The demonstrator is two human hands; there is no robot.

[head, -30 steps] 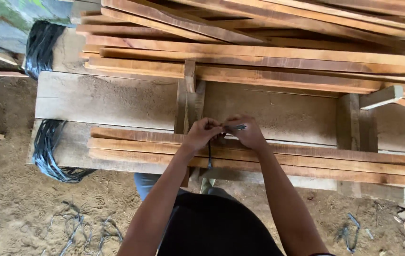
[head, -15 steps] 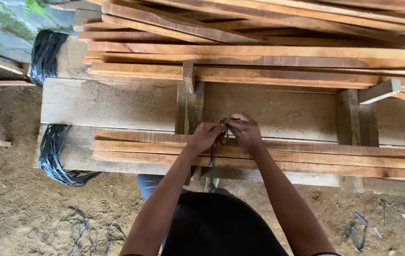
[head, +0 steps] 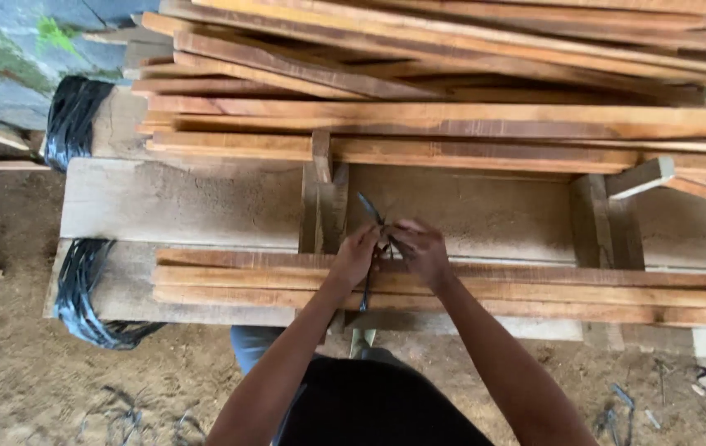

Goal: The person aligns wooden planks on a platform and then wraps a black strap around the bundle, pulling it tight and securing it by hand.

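Wooden slats (head: 468,285) lie bundled along the worktop's (head: 179,202) near edge. Over them, left hand (head: 357,254) and right hand (head: 420,250) meet, fingers pinched on a dark binding strap (head: 369,211) between them.

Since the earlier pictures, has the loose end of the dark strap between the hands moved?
Yes. The dark strap's end pointed sideways toward the right hand earlier; now it sticks up and away over the board, beside the upright wooden block, left hand near it.
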